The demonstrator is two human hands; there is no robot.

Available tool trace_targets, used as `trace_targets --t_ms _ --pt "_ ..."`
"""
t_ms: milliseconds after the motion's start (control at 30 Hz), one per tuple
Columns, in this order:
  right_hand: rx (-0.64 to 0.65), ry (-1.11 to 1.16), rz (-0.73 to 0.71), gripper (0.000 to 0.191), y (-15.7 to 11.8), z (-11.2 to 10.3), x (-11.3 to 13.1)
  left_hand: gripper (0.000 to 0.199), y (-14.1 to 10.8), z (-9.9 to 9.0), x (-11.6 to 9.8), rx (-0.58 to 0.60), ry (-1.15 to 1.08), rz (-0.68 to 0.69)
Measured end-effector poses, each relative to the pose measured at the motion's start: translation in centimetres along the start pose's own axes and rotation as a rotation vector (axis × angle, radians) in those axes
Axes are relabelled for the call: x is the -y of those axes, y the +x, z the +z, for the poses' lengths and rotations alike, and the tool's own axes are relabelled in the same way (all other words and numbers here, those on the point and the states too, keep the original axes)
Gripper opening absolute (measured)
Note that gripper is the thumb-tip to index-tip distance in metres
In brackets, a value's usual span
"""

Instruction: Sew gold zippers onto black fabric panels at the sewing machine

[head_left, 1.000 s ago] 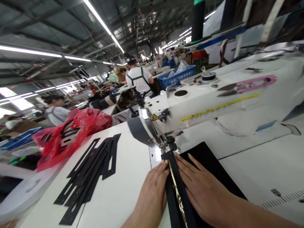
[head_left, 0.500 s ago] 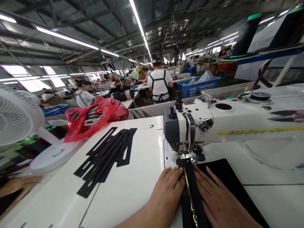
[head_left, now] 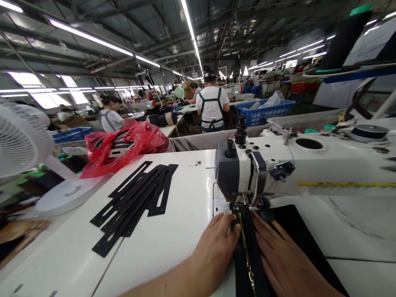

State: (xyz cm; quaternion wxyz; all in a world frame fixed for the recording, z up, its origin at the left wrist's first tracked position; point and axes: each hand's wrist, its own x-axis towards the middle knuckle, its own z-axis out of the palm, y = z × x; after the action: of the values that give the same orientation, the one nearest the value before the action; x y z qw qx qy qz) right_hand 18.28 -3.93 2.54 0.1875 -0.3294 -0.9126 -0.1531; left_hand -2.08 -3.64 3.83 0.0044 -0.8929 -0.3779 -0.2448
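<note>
A black strip with a gold zipper [head_left: 246, 247] runs lengthwise under the needle area of a white and grey sewing machine [head_left: 241, 169]. My left hand [head_left: 215, 249] presses on the strip's left edge, thumb and fingers close together near the presser foot. Flat along the right side lies my right hand [head_left: 280, 255], its fingers stretched forward, the tips partly hidden beneath the machine head. Under and beside my right hand is a larger black piece [head_left: 297, 222]. Several black slotted pieces [head_left: 136, 202] lie fanned in a pile on the white table to the left.
A red plastic bag [head_left: 123, 144] of pieces sits at the table's back left, beside a white fan [head_left: 21, 144]. Beyond the table are a blue basket [head_left: 266, 113] and a person in a white shirt [head_left: 213, 103]. A yellow tape measure [head_left: 340, 185] marks the machine arm.
The view has shifted slightly, and the machine appears larger and nearer. The strip's front end now reaches further under the machine head, with both hands still on it.
</note>
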Motion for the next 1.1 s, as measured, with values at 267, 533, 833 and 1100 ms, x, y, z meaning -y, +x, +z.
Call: trace_targets --t_ms 267,533,833,1100 --pt "-0.037 -0.021 -0.028 0.064 0.47 -0.05 -0.45 0.023 0.5 0.13 0.19 -0.044 -0.008 0.015" --pt "-0.011 0.03 -0.005 0.063 0.4 -0.12 -0.39 0.023 0.64 0.24 0.37 -0.043 -0.02 0.027" --pt "0.059 0.076 0.043 0.058 0.72 -0.59 -0.22 0.027 0.51 -0.07 0.44 0.081 -0.035 0.0" --pt "0.093 0.053 0.062 0.055 0.76 -0.27 -0.25 0.028 0.49 0.48 0.7 0.043 -0.055 -0.003"
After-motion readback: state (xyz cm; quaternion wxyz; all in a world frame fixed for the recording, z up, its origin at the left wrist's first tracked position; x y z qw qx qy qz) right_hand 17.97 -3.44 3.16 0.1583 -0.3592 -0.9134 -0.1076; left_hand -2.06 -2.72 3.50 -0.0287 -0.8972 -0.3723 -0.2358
